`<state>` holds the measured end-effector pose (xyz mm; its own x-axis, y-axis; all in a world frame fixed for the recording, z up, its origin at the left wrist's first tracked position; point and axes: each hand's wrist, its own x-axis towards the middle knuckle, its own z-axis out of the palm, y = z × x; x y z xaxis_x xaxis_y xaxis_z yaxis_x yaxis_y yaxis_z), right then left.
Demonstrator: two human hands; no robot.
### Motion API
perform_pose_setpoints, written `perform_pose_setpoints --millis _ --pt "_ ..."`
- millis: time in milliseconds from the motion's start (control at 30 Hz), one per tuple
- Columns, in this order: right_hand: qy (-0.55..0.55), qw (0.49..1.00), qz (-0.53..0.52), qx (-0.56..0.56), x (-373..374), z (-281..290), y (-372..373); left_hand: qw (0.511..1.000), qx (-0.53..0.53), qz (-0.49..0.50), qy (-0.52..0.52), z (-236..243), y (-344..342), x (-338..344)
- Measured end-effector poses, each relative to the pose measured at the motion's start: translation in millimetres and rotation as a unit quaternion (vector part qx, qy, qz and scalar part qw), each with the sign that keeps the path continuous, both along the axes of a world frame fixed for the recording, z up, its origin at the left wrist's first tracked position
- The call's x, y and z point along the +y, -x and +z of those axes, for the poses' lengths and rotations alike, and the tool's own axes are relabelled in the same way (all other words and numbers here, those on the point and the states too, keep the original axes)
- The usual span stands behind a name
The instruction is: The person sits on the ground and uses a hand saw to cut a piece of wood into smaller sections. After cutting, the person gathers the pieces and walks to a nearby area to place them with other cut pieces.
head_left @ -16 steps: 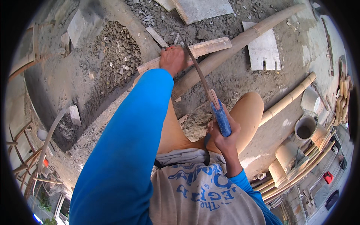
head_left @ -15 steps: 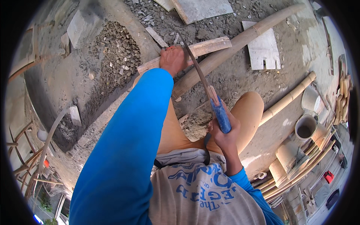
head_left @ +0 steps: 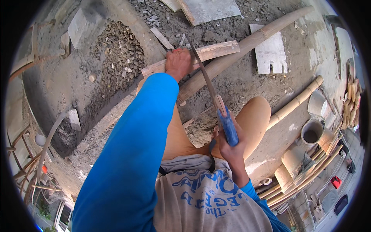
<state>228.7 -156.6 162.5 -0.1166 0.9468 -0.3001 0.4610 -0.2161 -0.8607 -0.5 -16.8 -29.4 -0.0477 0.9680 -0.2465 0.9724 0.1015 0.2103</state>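
My right hand (head_left: 232, 143) is wrapped round the blue handle of a handsaw (head_left: 208, 83). The saw's narrow blade slants up and left, crossing a rough wooden board (head_left: 218, 50) just right of my other hand. My left hand (head_left: 179, 63) is closed over that board and presses it down; its fingertips are partly hidden. The board's right end lies on a thick bamboo pole (head_left: 247, 46) that runs from between my knees to the upper right. Where the blade meets the wood, any cut is too small to make out.
Gravel (head_left: 121, 50) fills a hollow at the left beside a concrete ledge. A pale notched panel (head_left: 270, 54) lies under the pole. At the right are another bamboo pole (head_left: 295, 102), a bucket (head_left: 312, 131) and stacked bamboo. A flat board (head_left: 210, 11) lies at the top.
My right hand has drawn the saw back toward my body, slightly down and right. My left hand stays on the board, which keeps its place.
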Motion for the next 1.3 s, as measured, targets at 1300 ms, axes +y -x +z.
perform_pose_setpoints --millis 1300 --pt "-0.065 0.998 0.013 0.014 39.3 -53.7 3.0 0.997 -0.054 0.006 0.047 30.5 -1.3 8.5"
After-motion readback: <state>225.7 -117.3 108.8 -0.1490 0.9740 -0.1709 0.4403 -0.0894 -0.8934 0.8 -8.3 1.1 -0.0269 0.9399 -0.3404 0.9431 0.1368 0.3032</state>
